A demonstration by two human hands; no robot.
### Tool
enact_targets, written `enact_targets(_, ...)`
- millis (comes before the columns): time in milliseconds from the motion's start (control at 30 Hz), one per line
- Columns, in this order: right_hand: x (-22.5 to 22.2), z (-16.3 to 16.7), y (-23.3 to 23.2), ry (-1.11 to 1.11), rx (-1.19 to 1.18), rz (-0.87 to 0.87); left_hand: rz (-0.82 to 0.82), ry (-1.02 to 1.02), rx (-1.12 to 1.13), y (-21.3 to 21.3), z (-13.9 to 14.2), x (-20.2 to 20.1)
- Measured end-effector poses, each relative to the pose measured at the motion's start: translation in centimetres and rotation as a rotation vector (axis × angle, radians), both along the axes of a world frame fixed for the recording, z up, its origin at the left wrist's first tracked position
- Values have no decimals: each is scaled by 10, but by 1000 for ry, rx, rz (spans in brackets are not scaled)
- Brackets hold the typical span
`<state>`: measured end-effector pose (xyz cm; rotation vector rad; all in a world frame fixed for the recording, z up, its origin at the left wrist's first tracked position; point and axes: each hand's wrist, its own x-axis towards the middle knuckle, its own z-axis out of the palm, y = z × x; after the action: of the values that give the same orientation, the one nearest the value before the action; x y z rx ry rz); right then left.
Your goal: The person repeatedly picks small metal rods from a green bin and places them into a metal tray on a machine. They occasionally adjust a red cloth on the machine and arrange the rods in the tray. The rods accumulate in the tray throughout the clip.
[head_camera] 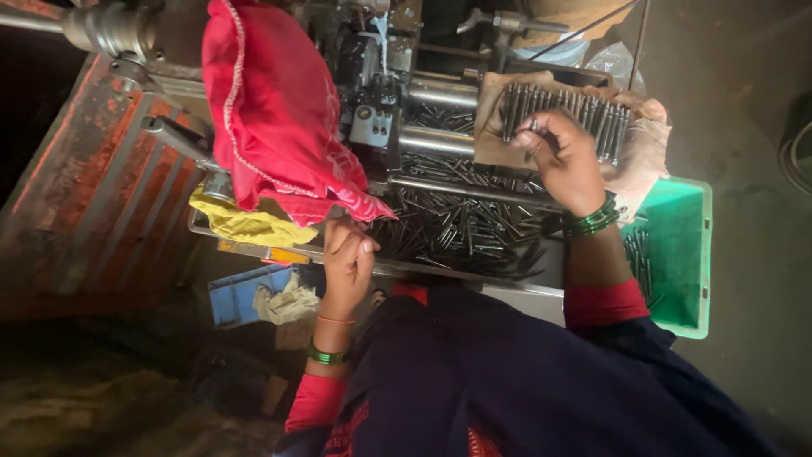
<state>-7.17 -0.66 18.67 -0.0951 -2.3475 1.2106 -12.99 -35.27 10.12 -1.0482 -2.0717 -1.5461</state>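
Upper right of the frame, the right hand (565, 156) pinches one of the slim dark steel pins (558, 110) stacked on a cloth: stiff, likely oily and slippery, best taken mid-shaft. The left hand (348, 262), loosely curled and empty, rests lower centre at the tray rim (254, 245).
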Motion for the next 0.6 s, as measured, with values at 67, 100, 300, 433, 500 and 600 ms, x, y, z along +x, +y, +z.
enact_targets(67,-2,-6,-5,-9,-109,77,8,-7,-24,0,0,1)
enact_targets(100,-4,-8,-8,-13,-162,116,2,-19,-16,0,0,2)
enact_targets(300,-18,-18,-33,-83,45,154,-4,-22,-9,-3,2,8)
enact_targets(433,-38,-18,-50,-134,-43,193,1,-13,-18,-6,0,10)
enact_targets(500,-49,-15,-54,85,96,321,0,-12,-8,-6,-1,9)
enact_targets(600,-70,-13,-61,-304,4,138,-7,-25,1,-7,-2,9)
